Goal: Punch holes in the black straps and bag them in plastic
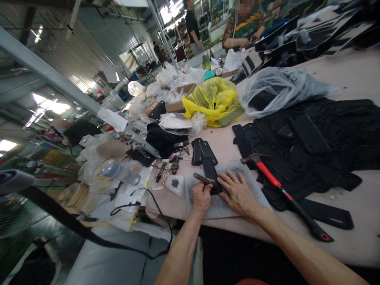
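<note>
"Just beyond the left hand (202,194), what am I watching from my remote seat?"

"A black strip (210,168) is lying on the grey slab (192,202), its long axis running forward, its near end sitting between both hands. The left is pinching a metal rod (202,178) over it."

"And the right hand (238,194)?"

"It's resting spread, just right of the strip, about equally near."

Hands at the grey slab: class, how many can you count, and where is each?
2. The left hand grips a metal rod beside a black piece; the right hand is spread over the grey slab. None seems hidden there.
</note>
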Action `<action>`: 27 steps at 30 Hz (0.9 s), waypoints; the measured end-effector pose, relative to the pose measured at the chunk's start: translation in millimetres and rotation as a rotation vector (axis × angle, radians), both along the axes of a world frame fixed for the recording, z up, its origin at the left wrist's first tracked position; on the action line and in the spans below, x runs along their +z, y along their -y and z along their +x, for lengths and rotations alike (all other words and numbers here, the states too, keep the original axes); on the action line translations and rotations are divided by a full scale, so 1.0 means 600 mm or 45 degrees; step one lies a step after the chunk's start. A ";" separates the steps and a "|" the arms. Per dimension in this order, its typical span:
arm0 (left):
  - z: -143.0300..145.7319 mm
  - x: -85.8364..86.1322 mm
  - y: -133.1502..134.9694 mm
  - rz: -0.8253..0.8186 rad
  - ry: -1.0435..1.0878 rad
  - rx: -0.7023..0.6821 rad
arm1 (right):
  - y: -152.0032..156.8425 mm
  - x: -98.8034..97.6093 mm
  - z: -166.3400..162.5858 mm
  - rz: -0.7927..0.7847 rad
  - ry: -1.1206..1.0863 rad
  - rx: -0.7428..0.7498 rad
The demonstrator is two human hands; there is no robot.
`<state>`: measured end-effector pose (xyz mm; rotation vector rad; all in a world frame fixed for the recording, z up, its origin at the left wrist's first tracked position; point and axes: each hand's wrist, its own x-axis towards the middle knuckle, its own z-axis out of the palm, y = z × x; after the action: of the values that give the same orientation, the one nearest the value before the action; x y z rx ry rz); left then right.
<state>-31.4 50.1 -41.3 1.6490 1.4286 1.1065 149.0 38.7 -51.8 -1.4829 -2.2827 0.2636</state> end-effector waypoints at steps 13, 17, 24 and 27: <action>0.023 -0.006 0.001 0.150 -0.341 -0.057 | 0.006 -0.012 -0.010 0.011 0.056 -0.025; 0.020 -0.004 0.001 0.175 -0.386 -0.128 | 0.006 -0.006 -0.011 0.007 0.033 -0.011; 0.020 -0.009 0.003 0.176 -0.391 -0.065 | 0.019 0.038 0.105 0.100 0.023 -0.430; 0.023 -0.007 0.001 0.175 -0.434 -0.095 | 0.041 0.038 0.176 -0.012 0.243 -0.641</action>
<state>-17.7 49.3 -45.4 2.0486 1.5110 0.9298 254.8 13.9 -29.2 -2.0962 -1.9507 -0.0160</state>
